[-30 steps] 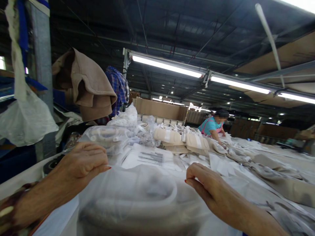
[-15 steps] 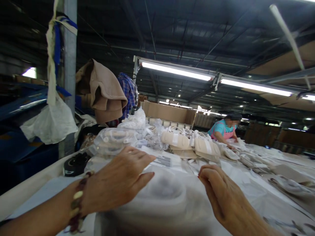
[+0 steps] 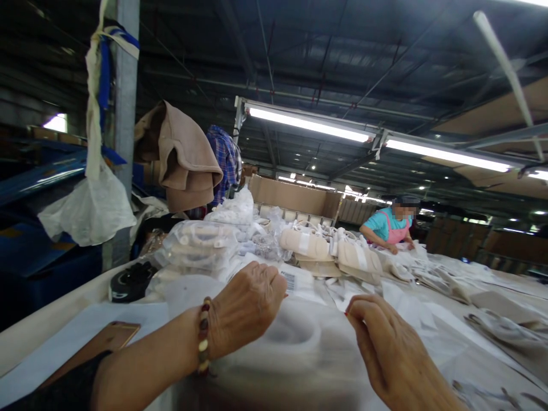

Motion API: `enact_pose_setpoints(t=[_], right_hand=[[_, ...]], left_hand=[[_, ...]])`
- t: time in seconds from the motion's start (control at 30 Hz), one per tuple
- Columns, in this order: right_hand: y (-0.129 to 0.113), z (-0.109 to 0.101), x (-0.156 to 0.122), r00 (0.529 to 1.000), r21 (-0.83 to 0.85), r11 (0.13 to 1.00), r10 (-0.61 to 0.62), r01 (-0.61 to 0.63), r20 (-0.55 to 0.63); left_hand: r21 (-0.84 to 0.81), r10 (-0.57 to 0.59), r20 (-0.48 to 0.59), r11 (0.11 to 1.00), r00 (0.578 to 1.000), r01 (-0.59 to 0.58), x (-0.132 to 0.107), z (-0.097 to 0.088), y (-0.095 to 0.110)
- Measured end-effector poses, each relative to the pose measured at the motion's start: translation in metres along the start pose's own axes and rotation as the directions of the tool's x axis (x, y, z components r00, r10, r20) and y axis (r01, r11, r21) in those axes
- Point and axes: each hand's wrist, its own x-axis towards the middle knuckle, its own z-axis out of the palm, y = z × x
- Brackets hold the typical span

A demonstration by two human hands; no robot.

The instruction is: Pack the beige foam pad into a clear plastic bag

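Note:
A frosted plastic bag lies in front of me, with a pale, rounded item showing blurred inside it. My left hand, wearing a bead bracelet, is closed with curled fingers at the bag's far left edge; its fingertips are mostly hidden. My right hand pinches the bag's far right edge between thumb and fingers. Just beyond the left hand lies white printed plastic with a barcode label. Past the bag are beige padded pieces with white bands around them.
Bagged beige items are stacked at the left, beside a black object. A phone lies on pale sheet material near my left forearm. Beige pieces and plastic cover the right side. A co-worker in a pink apron handles material across the table.
My left hand has moved right along the bag's far edge, its extended fingers now curled closed. The right hand stays nearly in place. The phone has come into view; the co-worker has straightened up somewhat.

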Motion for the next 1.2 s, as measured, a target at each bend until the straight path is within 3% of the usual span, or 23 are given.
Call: enact_pose_setpoints(t=[0.2,0.27,0.33,0.43,0.57,0.63,0.7,0.8,0.83,0.9,0.93,1.0,1.07,1.13,1.2], right_hand=[[-0.021,0.002,0.016,0.98,0.024,0.982,0.186,-0.188,0.071],[-0.028,0.007,0.023,0.964,0.081,0.974,0.197,-0.214,0.181],[-0.031,0.012,0.03,0.893,0.141,0.934,0.257,-0.328,0.37],[-0.027,0.016,0.04,0.731,0.211,0.796,0.368,-0.567,0.575],[-0.017,0.02,0.043,0.611,0.318,0.584,0.417,-0.747,0.673],[-0.014,0.027,0.039,0.58,0.342,0.505,0.451,-0.793,0.678],[-0.011,0.035,0.033,0.596,0.341,0.515,0.486,-0.786,0.639],[-0.011,0.042,0.03,0.617,0.259,0.608,0.505,-0.751,0.603],[-0.012,0.042,0.03,0.613,0.232,0.625,0.505,-0.745,0.608],[-0.014,0.041,0.031,0.634,0.223,0.656,0.496,-0.721,0.592],[-0.014,0.04,0.031,0.668,0.256,0.669,0.478,-0.698,0.571],[-0.015,0.039,0.029,0.759,0.357,0.701,0.412,-0.617,0.503],[-0.017,0.038,0.026,0.853,0.397,0.775,0.338,-0.492,0.399],[-0.02,0.036,0.024,0.932,0.299,0.899,0.24,-0.319,0.272],[-0.024,0.034,0.023,0.981,0.138,0.982,0.105,-0.128,0.161]], left_hand=[[0.088,-0.125,-0.058,0.988,0.99,0.13,0.001,0.002,0.014],[0.043,-0.149,-0.104,0.987,0.983,0.154,0.0,0.006,0.014],[-0.024,-0.177,-0.142,0.984,0.974,0.176,-0.002,0.011,0.013],[-0.147,-0.205,-0.143,0.972,0.968,0.184,-0.005,0.017,0.01],[-0.242,-0.22,-0.138,0.953,0.966,0.182,-0.01,0.021,0.01],[-0.27,-0.201,-0.119,0.949,0.972,0.163,-0.015,0.026,0.01],[-0.308,-0.17,-0.087,0.942,0.982,0.135,-0.022,0.036,0.009],[-0.375,-0.15,-0.048,0.919,0.988,0.121,-0.03,0.051,0.003],[-0.403,-0.161,-0.001,0.903,0.987,0.147,-0.031,0.053,0.001],[-0.464,-0.219,0.191,0.839,0.957,0.285,-0.029,0.051,-0.005],[-0.486,-0.241,0.322,0.788,0.915,0.379,-0.026,0.048,-0.009],[-0.493,-0.237,0.57,0.667,0.787,0.558,-0.017,0.037,-0.015],[-0.488,-0.176,0.723,0.555,0.668,0.674,-0.006,0.024,-0.019],[-0.506,-0.078,0.795,0.465,0.602,0.727,0.004,0.013,-0.02],[-0.544,0.021,0.808,0.408,0.588,0.733,0.011,0.006,-0.018]])
